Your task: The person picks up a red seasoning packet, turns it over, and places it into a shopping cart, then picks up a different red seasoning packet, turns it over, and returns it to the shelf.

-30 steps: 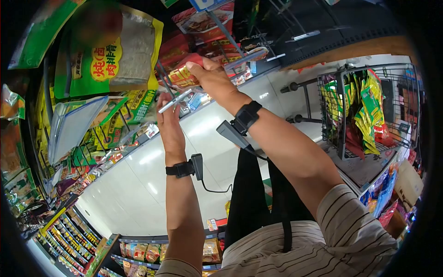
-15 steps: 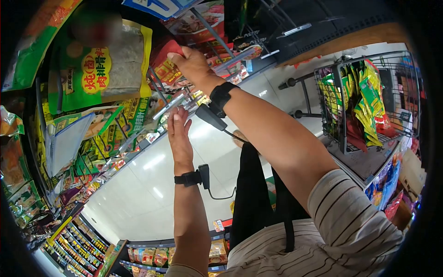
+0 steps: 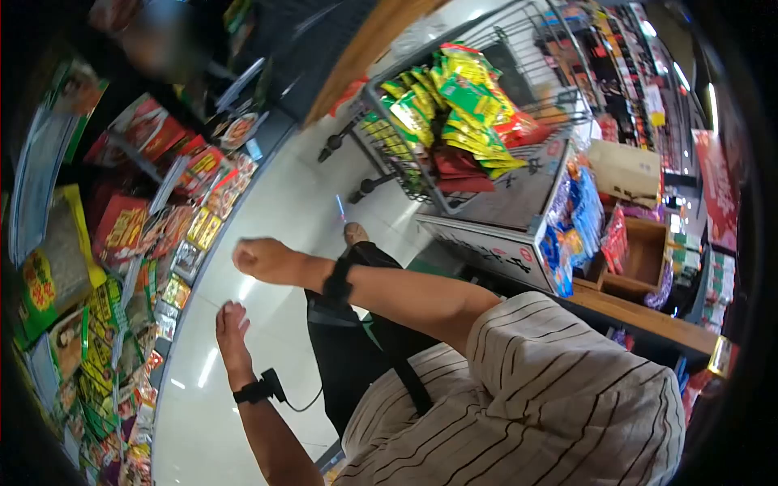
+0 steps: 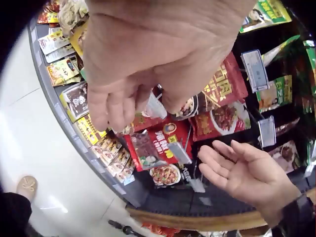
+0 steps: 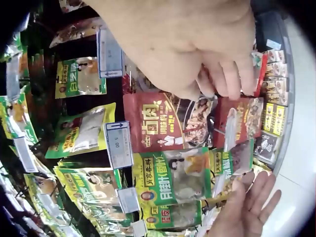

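Observation:
My right hand (image 3: 263, 261) is over the floor in front of the rack, away from the packets and holding nothing. In the left wrist view that same hand shows its palm, with fingers loosely bent. Lower down, my left hand (image 3: 232, 330) is also empty, its fingers raised and relaxed. Nearest to the hands is a red seasoning packet (image 3: 123, 228) hanging on the rack. The right wrist view shows the red packet (image 5: 168, 122) with a dish pictured on it, hanging above a green-and-yellow spice bag (image 5: 173, 175).
A wire shopping cart (image 3: 374, 109) holds green, yellow and red packets (image 3: 470, 101). Beside it stands a low display (image 3: 486, 243) with blue bags (image 3: 585, 202) and a cardboard box (image 3: 624, 172). Small boxes (image 3: 203, 229) line the rack's lower edge. Clear price tags (image 4: 254, 69) stick out from the hooks.
My right hand has let go of the red packet and drawn back from the rack. Both hands are lower, and the head view has swung right toward the cart.

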### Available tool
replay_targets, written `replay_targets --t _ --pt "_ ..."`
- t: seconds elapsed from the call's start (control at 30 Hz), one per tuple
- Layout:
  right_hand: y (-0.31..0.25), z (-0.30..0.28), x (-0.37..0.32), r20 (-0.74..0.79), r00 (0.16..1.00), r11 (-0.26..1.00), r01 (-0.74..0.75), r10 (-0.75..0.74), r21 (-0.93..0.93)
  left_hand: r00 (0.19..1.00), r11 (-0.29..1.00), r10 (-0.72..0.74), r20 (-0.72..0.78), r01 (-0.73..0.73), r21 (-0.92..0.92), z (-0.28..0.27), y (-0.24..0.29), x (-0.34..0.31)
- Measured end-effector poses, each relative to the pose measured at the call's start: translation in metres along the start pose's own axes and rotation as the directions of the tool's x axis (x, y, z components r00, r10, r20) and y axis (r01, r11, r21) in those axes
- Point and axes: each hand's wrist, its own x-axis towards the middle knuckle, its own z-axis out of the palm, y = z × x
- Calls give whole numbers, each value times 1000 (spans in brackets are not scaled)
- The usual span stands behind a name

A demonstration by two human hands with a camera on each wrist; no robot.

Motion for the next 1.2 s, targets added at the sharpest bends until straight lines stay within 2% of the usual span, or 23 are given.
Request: replay_targets --t 0.03,0.1,0.2,0.3,0.37,0.47,0.53,0.6,0.63,0.67,0.7,0.73,0.77,0.9,1.0,1.13,1.2 --pt "-22 -27 -25 41 998 989 -59 54 135 998 997 -45 39 42 67 2 -1 -6" --pt "-37 -63 -65 179 947 866 -318 268 385 995 988 -82 58 74 135 12 4 -22" --pt "-48 -120 -108 217 921 786 -390 325 479 992 974 -105 74 88 208 29 13 -43" --pt "-46 -180 -143 95 942 803 -326 323 498 991 968 -104 80 82 236 49 24 -58" --pt "-39 -225 -165 22 944 871 -311 328 380 992 969 -86 95 62 238 59 23 -63" --pt "-27 -290 -197 -127 943 896 -242 307 372 992 973 -42 120 13 232 84 32 -75" --pt "-28 -331 -216 -201 929 905 -223 310 362 991 972 -60 117 31 234 102 38 -78" --pt "11 -360 -224 -312 925 936 -106 217 337 992 973 -62 110 35 230 118 45 -85" --pt "11 -373 -227 -364 915 945 -50 173 322 993 973 -49 110 23 231 127 50 -90" --pt "10 -388 -237 -349 916 937 -73 199 341 993 972 -37 109 11 233 136 56 -95" --pt "11 -402 -245 -397 907 990 -121 142 77 994 972 -27 110 0 235 144 61 -101" --pt "13 -415 -253 -429 900 966 -174 78 -189 992 970 12 123 -41 238 151 66 -108" --pt "16 -429 -260 -445 896 869 -228 11 -439 994 967 8 110 -36 252 156 68 -111" --pt "31 -479 -284 -518 852 873 -312 82 -376 997 965 12 74 -31 261 168 70 -121" --pt "64 -520 -296 -551 832 833 -349 64 -430 999 965 2 50 -14 261 175 71 -128" --pt "79 -570 -314 -628 778 826 -358 6 -435 1000 965 -15 26 7 263 189 76 -132" --pt "81 -599 -320 -686 727 744 -469 21 -475 1000 967 -13 12 10 253 195 77 -132"
